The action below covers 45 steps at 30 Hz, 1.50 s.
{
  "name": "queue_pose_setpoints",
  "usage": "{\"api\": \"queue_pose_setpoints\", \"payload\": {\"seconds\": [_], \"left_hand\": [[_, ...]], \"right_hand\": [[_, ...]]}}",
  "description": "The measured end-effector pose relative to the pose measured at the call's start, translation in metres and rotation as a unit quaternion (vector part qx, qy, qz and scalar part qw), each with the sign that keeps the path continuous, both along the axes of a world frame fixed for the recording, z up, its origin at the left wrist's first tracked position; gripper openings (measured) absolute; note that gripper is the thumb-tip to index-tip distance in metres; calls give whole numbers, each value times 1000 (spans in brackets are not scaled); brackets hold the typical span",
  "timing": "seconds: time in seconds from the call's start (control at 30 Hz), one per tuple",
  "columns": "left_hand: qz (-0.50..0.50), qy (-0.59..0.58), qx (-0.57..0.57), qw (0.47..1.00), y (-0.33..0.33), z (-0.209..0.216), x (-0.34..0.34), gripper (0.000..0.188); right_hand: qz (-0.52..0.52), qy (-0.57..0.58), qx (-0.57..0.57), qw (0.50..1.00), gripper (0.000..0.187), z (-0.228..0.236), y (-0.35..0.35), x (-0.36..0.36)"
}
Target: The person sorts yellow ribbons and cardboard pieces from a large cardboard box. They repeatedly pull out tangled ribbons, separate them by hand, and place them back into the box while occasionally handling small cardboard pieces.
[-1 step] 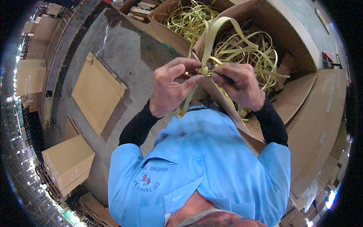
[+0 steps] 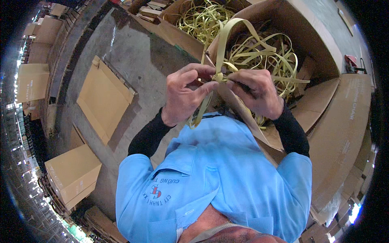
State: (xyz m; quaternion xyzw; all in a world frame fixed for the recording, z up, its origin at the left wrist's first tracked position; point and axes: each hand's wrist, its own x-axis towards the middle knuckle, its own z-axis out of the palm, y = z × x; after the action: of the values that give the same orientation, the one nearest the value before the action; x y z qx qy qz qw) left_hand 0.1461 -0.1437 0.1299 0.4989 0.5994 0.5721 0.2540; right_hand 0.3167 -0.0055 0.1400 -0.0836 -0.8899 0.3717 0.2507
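A yellow-green flat strap [image 2: 222, 48] loops up from between my two hands, with a knot or tight fold where the fingertips meet. My left hand [image 2: 187, 91] pinches it from the left, fingers curled and thumb pressed in. From the other side my right hand [image 2: 258, 90] pinches the strap close to the same spot. A loose end hangs below my left hand. Both hands are over the near edge of an open cardboard box [image 2: 312, 32], which holds a tangle of similar straps [image 2: 267, 60]. The exact fold between the fingertips is partly hidden.
Behind on the left stands another carton [image 2: 178, 34] with more tangled straps [image 2: 202, 20]. A flattened cardboard sheet [image 2: 106, 99] lies on the concrete floor [image 2: 137, 52]. Closed cartons [image 2: 75, 174] stand at left, and a large carton [image 2: 344, 121] leans at right.
Very little differs. The strap loop above the hands has shifted slightly left; both hands keep their pinch.
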Motion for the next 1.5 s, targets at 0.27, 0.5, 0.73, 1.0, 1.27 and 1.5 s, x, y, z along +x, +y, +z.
{"api": "queue_pose_setpoints", "payload": {"seconds": [0.27, 0.5, 0.73, 1.0, 1.27, 1.5], "left_hand": [[-45, 8, 183, 982, -16, -39, -2, 20], [-80, 74, 195, 975, -25, -42, -6, 32], [-160, 23, 89, 983, -30, -33, -12, 30], [-235, -59, 135, 961, -42, -47, 7, 32], [-127, -139, 161, 969, -46, -70, 11, 21], [-175, -115, 72, 975, -51, -64, 1, 25]], "right_hand": [[95, -77, -266, 956, 14, -11, -10, 1], [90, -125, -546, 823, 17, -19, -27, 3], [101, 56, -27, 993, 22, -19, -37, 5], [226, 83, 2, 970, 23, -18, -30, 22], [159, 3, -82, 984, 14, -21, -42, 8], [199, -18, -20, 980, 17, -21, -41, 9]]}}
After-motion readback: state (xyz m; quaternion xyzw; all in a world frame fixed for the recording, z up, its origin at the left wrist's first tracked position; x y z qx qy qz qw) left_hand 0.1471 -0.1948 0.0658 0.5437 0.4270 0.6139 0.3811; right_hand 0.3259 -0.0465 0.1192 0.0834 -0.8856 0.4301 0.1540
